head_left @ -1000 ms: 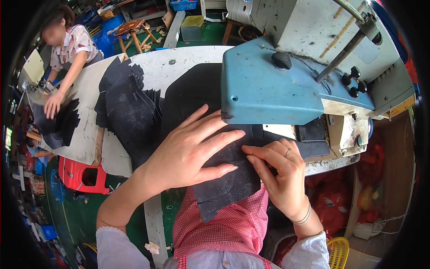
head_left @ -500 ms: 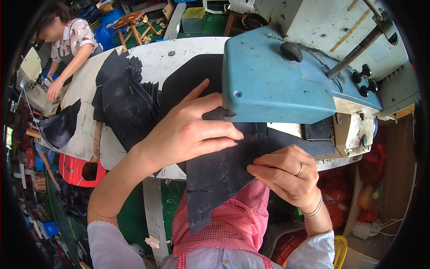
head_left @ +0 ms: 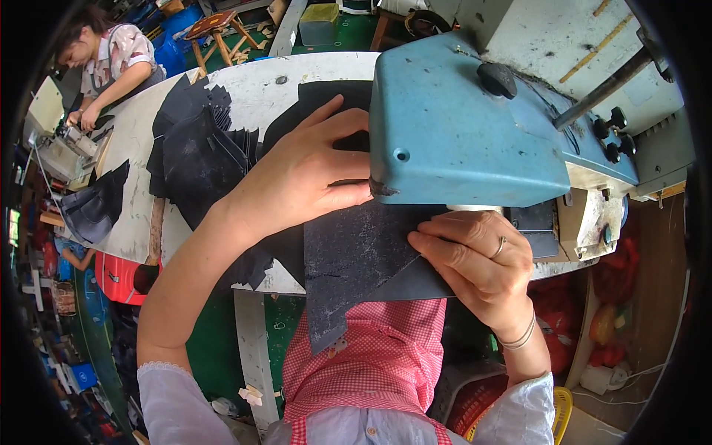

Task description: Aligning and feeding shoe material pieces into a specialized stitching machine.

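Observation:
A flat black sheet piece (head_left: 354, 256), scuffed and cut to a point at its lower end, extends from beneath the blue machine head (head_left: 467, 133) and hangs over the table edge above my apron. My left hand (head_left: 308, 170) rests over the dark material with its fingers spread; their tips disappear behind the machine head. On the sheet's right edge, my right hand (head_left: 478, 263) pinches between thumb and fingers, just below the machine head. The part of the machine that meets the sheet is hidden.
Left of my hands, stacked black cut pieces (head_left: 200, 148) lie on the white table (head_left: 319, 65). Another dark bundle (head_left: 93, 204) sits at its left edge. A co-worker (head_left: 111, 67) works at a machine at far left. A red stool (head_left: 119, 276) stands below the table.
The black sheet has moved away from me, farther under the machine head. My left hand has shifted forward with it, its fingertips now hidden. My right hand keeps its pinch, slightly farther forward.

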`<move>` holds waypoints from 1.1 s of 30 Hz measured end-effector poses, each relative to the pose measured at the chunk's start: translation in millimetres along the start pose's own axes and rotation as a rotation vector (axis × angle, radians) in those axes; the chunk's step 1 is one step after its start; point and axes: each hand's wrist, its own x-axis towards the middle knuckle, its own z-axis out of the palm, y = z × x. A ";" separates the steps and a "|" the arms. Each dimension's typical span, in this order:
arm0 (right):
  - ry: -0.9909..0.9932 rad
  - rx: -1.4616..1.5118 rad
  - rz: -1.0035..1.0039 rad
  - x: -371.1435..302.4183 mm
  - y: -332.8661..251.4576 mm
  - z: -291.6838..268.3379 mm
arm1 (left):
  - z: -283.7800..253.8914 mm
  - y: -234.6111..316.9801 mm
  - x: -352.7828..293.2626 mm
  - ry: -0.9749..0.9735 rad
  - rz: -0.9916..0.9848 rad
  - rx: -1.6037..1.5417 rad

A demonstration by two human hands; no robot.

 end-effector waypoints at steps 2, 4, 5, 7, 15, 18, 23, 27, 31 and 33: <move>-0.002 -0.018 0.005 2.5 1.0 -0.1 | -0.7 -4.3 2.5 0.000 0.015 0.021; -0.005 -0.035 0.022 2.6 0.9 0.6 | -1.0 -9.1 5.6 0.006 0.044 -0.004; -0.004 -0.050 0.036 2.5 0.7 0.9 | -0.6 -11.7 6.9 0.007 0.044 -0.008; -0.015 -0.062 0.062 4.2 -2.2 1.7 | -1.2 -15.8 8.6 0.022 0.027 -0.006; -0.008 -0.001 0.122 -5.4 -4.4 2.5 | -2.7 -31.7 12.3 0.066 0.039 0.042; 0.026 0.013 0.100 -9.1 -1.5 0.2 | -0.8 -39.6 17.9 0.098 0.052 0.065; 0.053 0.002 0.074 -12.1 2.7 -1.7 | -4.3 -50.1 26.7 0.119 0.046 0.000; 0.087 0.018 0.074 -13.3 -0.8 -2.1 | -13.0 -64.9 28.8 0.127 0.003 -0.007; 0.085 0.091 0.023 -37.6 -9.4 -4.7 | -15.8 -38.2 -16.4 0.152 -0.177 -0.142; 0.123 0.166 -0.029 -62.0 -26.0 -2.0 | -10.1 -15.9 -45.9 0.264 -0.163 -0.054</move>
